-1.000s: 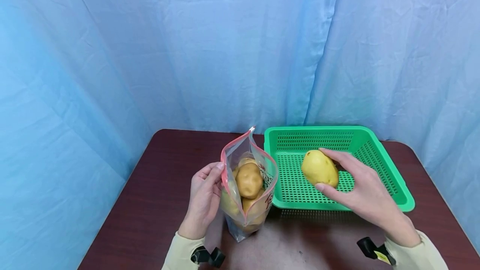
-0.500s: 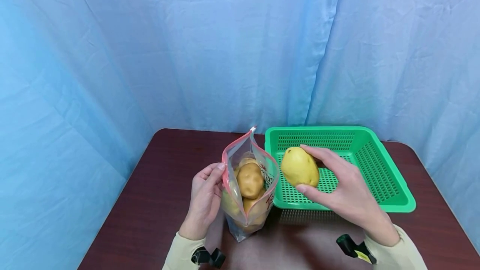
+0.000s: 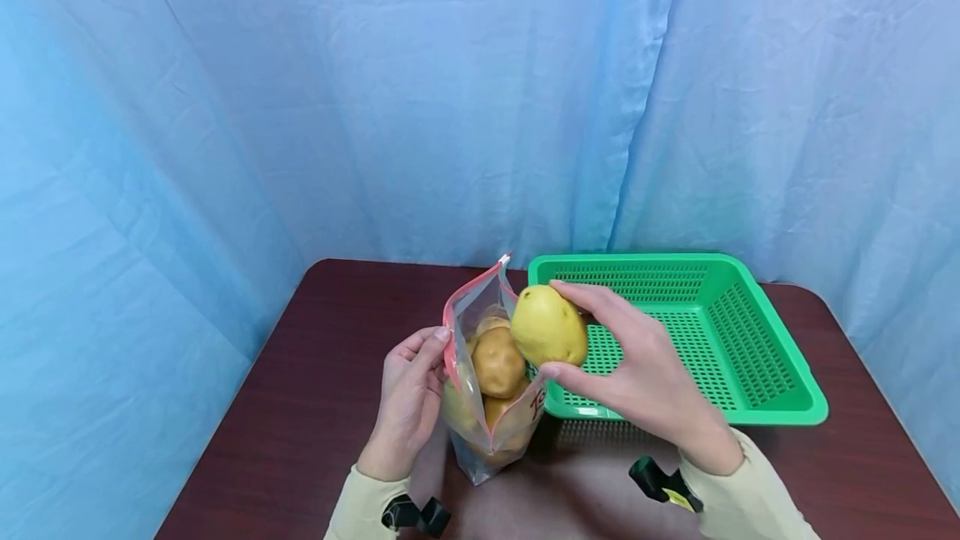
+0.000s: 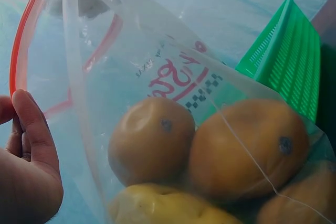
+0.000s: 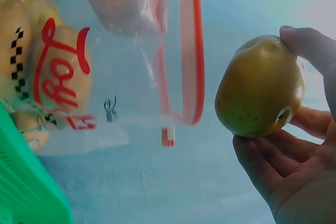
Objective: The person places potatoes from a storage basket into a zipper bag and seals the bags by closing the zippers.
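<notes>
My left hand [image 3: 411,394] pinches the red-edged left rim of a clear zip bag [image 3: 472,448], which stands upright with its mouth spread. Several brown and yellow potatoes [image 3: 498,363] fill the bag; through the plastic in the left wrist view, brown potatoes [image 4: 247,148] rest above a yellow one [image 4: 168,208]. Between thumb and fingers, my right hand [image 3: 648,369] holds a yellow potato [image 3: 547,327] over the right rim of the bag. The right wrist view shows this potato [image 5: 260,90] outside the bag, apart from its red zip edge [image 5: 194,51].
A green plastic basket [image 3: 795,357] with perforated walls stands right of the bag, close beside it. Both are on a dark brown table [image 3: 322,340]. Blue curtains [image 3: 450,107] hang behind the table.
My right hand has carried the yellow potato left, from over the green basket to the right rim of the bag. My left hand and the bag have stayed in place.
</notes>
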Available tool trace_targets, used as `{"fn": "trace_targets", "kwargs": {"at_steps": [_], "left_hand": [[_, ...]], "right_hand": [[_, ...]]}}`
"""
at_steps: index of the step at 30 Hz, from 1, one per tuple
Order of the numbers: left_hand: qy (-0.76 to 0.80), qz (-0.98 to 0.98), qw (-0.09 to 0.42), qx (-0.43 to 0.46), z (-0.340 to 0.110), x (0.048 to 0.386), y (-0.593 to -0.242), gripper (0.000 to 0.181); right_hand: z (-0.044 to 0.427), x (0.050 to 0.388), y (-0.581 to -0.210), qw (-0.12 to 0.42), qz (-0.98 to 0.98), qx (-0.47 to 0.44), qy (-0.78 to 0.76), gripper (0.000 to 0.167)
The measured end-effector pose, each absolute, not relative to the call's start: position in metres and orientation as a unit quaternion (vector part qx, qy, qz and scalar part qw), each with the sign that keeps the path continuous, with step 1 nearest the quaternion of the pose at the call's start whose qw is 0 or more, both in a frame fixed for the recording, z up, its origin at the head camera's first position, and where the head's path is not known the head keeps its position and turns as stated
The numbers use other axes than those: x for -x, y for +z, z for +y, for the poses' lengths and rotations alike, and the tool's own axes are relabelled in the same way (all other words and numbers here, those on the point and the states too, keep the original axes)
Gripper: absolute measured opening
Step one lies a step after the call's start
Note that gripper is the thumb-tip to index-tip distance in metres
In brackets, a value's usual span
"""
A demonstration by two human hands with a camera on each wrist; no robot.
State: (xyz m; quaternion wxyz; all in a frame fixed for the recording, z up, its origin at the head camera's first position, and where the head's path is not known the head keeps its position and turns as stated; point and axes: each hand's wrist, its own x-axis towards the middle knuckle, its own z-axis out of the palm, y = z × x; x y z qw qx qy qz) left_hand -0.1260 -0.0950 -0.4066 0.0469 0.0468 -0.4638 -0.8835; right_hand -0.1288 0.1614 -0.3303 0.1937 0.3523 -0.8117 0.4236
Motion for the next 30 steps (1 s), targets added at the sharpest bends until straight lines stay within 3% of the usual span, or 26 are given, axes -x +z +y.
{"fn": "trace_targets", "kwargs": {"at_steps": [17,30], "left_hand": [[-0.878,-0.474,0.045,-0.043,-0.096,0.126,-0.407,0.010],[-0.879,-0.473,0.044,-0.039,-0.097,0.126,-0.404,0.011]], "right_hand": [[0.122,0.146,-0.339,0.174,-0.822,-0.403,0.363,0.076],[0.110,0.152,-0.344,0.194,-0.848,-0.421,0.257,0.074]]}}
